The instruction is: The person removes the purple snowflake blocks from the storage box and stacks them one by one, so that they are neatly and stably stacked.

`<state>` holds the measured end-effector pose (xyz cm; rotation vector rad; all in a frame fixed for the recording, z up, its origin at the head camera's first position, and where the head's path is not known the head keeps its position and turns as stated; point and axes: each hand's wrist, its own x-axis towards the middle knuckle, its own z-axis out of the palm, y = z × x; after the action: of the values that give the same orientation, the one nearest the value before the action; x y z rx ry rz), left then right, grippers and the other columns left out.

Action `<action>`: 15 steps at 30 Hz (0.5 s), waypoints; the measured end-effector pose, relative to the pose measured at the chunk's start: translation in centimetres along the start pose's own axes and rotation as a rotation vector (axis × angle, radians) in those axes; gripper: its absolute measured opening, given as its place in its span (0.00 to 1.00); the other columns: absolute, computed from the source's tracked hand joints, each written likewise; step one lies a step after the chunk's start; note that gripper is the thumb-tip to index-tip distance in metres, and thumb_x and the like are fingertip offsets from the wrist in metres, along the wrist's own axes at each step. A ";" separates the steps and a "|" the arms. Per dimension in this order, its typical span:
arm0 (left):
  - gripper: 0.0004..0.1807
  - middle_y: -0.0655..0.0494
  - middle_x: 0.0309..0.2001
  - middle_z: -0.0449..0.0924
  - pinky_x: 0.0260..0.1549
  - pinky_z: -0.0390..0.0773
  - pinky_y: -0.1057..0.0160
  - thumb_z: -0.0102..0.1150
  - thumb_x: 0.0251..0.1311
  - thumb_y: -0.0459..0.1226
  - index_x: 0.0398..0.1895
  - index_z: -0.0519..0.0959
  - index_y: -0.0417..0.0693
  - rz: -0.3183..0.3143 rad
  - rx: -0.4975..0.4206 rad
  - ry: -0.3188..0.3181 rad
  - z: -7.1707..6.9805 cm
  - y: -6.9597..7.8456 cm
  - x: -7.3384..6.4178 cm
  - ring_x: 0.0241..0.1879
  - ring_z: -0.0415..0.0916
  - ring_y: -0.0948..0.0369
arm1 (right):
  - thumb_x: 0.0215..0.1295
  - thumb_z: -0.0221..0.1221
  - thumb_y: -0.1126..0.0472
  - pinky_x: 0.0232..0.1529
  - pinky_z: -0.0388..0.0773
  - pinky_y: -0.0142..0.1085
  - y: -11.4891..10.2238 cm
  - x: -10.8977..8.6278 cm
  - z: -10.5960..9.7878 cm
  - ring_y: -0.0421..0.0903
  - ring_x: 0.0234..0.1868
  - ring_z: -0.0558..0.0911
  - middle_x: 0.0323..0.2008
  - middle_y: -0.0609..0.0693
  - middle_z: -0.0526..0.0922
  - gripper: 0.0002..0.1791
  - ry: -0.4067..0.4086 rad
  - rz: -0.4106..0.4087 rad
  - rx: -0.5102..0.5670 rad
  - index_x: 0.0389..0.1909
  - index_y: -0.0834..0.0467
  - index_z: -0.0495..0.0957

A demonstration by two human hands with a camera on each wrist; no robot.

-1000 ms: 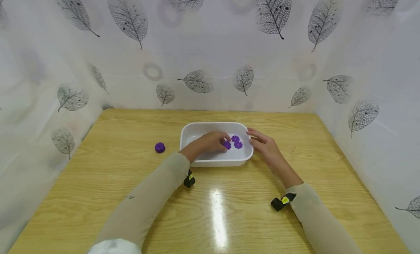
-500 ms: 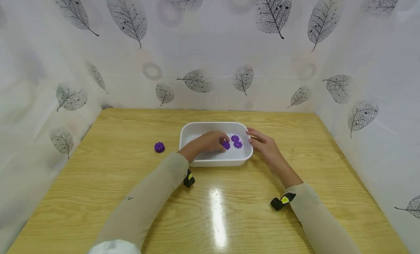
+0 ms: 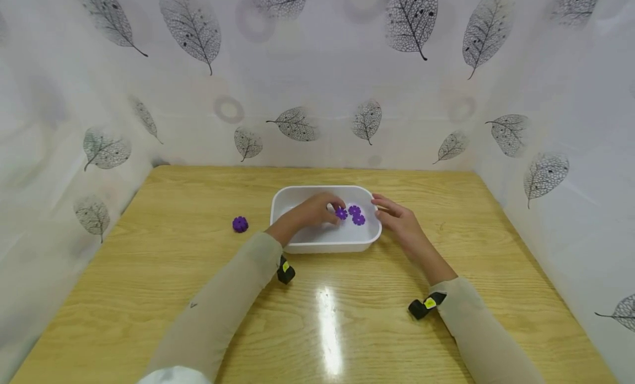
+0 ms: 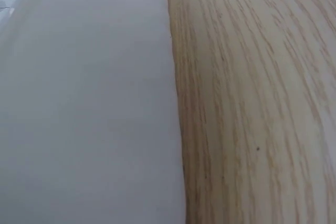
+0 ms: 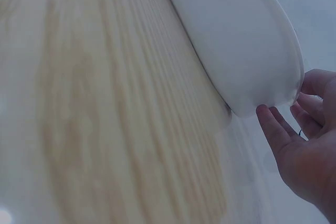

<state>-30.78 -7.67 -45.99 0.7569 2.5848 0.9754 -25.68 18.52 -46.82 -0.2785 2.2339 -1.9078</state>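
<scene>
The white plastic tub (image 3: 327, 247) stands on the wooden table. My left hand (image 3: 315, 210) reaches into it over its left end and pinches a purple flower-shaped disc (image 3: 341, 214) between thumb and fingers. Two more purple flower discs (image 3: 356, 215) lie just to the right on the tub floor. At the tub's right end my right hand (image 3: 404, 221) holds the rim; in the right wrist view the fingertips (image 5: 265, 114) meet the outer wall and another digit is at the rim. The left wrist view has only the tub wall (image 4: 94, 103) and table.
A purple stack of similar flower discs (image 3: 240, 224) lies on the wooden table (image 3: 188, 274), left of the tub. A leaf-patterned white curtain (image 3: 317, 70) hangs at the back and both sides. Small black cameras (image 3: 420, 308) are strapped to both wrists.
My left hand has shifted slightly toward the back of the tub, and the disc at its fingertips has moved with it. The right hand stays at the tub's right end.
</scene>
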 end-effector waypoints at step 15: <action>0.23 0.54 0.53 0.80 0.47 0.78 0.59 0.69 0.62 0.41 0.60 0.80 0.51 0.001 -0.109 0.097 -2.1 1.0 -1.7 0.48 0.76 0.57 | 0.73 0.59 0.55 0.58 0.77 0.29 -0.3 -0.2 0.1 0.54 0.72 0.68 0.78 0.45 0.61 0.26 0.005 0.021 0.003 0.69 0.59 0.72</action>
<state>-29.91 -9.11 -43.65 0.6993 2.5874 1.1707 -25.46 18.42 -46.56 -0.2493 2.2280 -1.9031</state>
